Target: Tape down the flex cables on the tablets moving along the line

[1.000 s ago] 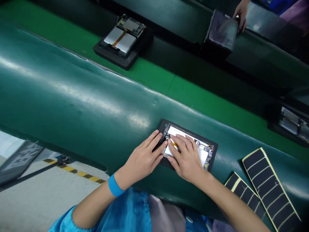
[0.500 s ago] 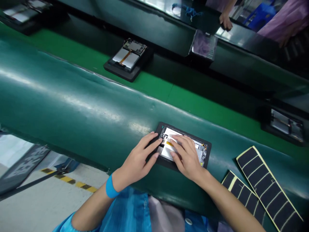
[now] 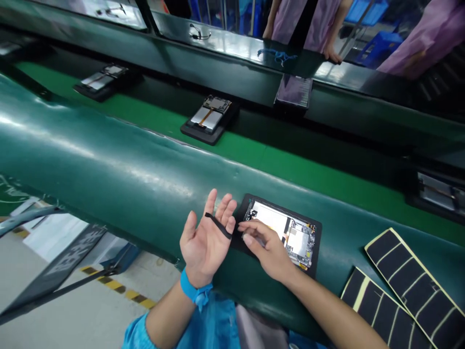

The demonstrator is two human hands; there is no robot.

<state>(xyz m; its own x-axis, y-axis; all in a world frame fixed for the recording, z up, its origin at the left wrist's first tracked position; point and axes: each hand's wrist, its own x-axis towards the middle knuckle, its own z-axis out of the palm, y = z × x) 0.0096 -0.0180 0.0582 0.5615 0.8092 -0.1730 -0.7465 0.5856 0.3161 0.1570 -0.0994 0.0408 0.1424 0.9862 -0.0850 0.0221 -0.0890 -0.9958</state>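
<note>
My left hand is turned palm up, fingers spread. A thin black strip lies slantwise across it at the base of the fingers; whether it sticks there, I cannot tell. Close beside it is my right hand, fingers bent toward the left hand's little finger, with thumb and fingertips slightly apart and nothing visible between them. Under the right hand, an opened tablet lies in a black frame, its silver battery and circuit board exposed. The right hand and forearm cover part of it.
Sheets of black adhesive pads lie at the right. Beyond the padded green edge, a green conveyor belt carries several opened tablets, one straight ahead. A clear-topped box stands behind the belt. A co-worker's hand rests on the far ledge.
Both hands were on the tablet. My left hand has lifted off to the left and turned palm up, showing the black strip. My right hand has shifted left and curled; the view has moved.
</note>
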